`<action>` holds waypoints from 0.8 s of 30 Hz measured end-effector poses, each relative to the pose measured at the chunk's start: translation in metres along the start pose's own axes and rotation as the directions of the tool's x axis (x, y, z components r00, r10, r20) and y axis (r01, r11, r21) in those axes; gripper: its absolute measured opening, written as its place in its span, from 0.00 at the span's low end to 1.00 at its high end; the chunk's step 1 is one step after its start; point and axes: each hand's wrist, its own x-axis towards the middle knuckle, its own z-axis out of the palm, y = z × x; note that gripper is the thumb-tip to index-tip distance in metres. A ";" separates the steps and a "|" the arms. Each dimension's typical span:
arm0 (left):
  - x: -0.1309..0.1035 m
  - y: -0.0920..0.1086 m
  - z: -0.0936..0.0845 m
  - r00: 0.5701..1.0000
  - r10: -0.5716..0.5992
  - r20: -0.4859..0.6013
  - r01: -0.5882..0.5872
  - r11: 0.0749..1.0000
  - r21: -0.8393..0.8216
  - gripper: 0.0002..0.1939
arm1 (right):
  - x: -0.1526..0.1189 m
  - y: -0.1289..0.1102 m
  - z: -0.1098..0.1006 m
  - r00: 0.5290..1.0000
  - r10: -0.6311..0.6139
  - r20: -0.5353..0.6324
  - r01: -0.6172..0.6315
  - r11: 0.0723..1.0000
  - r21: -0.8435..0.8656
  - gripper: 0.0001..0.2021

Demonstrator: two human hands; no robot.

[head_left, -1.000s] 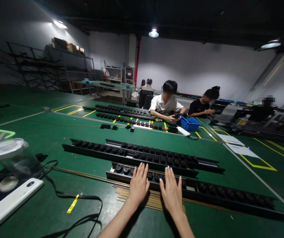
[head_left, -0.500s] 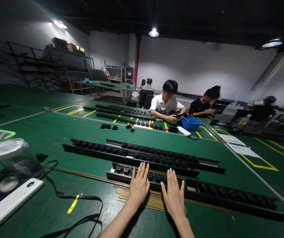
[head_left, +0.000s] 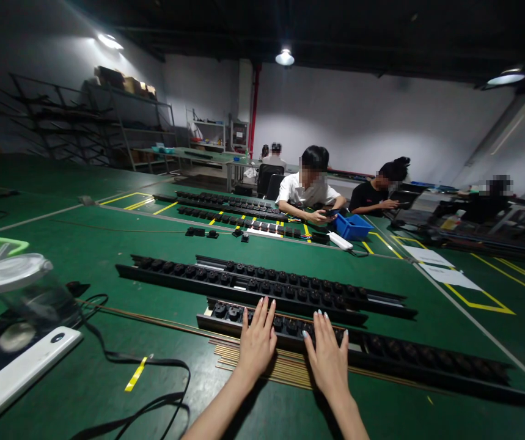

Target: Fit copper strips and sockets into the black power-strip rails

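Note:
Nearest me, a long black rail [head_left: 431,366] with round black parts in its channel lies across the green table. My left hand [head_left: 257,339] rests flat with fingers spread over the rail's left half. To its right, my right hand [head_left: 329,351] lies on the same rail, fingers stretched out and thumb apart. Neither hand is wrapped round anything. Thin brass-coloured rods [head_left: 290,368] run beneath both hands along the rail's near side. Just beyond lie two more black rails [head_left: 175,278] filled with similar round parts.
At the left are a clear lidded cup [head_left: 24,287], a white device [head_left: 24,382], a green basket [head_left: 12,245] and a black cable [head_left: 152,363]. Across the table a person [head_left: 310,186] holds a dark object near a blue bin [head_left: 354,227]. Papers [head_left: 450,276] lie at the right.
My right hand has slid slightly to the right along the rail. My left hand has stayed in about the same place.

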 end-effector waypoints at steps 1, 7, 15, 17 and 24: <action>0.000 0.000 0.001 1.000 0.000 -0.002 0.000 1.000 -0.001 0.33 | 0.001 0.001 -0.001 1.000 0.007 -0.014 -0.007 1.000 0.003 0.33; -0.001 -0.002 0.005 1.000 0.014 -0.028 -0.014 1.000 -0.014 0.34 | -0.003 0.007 0.002 0.997 0.062 -0.038 -0.062 0.998 0.000 0.33; -0.002 -0.003 0.004 1.000 0.008 -0.017 -0.008 1.000 -0.022 0.33 | -0.004 0.013 0.002 0.994 0.096 -0.050 -0.096 0.995 0.008 0.34; -0.002 -0.002 0.004 1.000 0.005 -0.015 -0.006 1.000 -0.020 0.33 | -0.005 0.017 0.003 0.989 0.122 -0.085 -0.121 0.993 0.009 0.35; -0.002 -0.001 0.004 1.000 0.002 -0.028 -0.003 1.000 -0.026 0.33 | -0.011 0.025 0.013 0.995 0.072 -0.076 -0.073 0.997 -0.011 0.37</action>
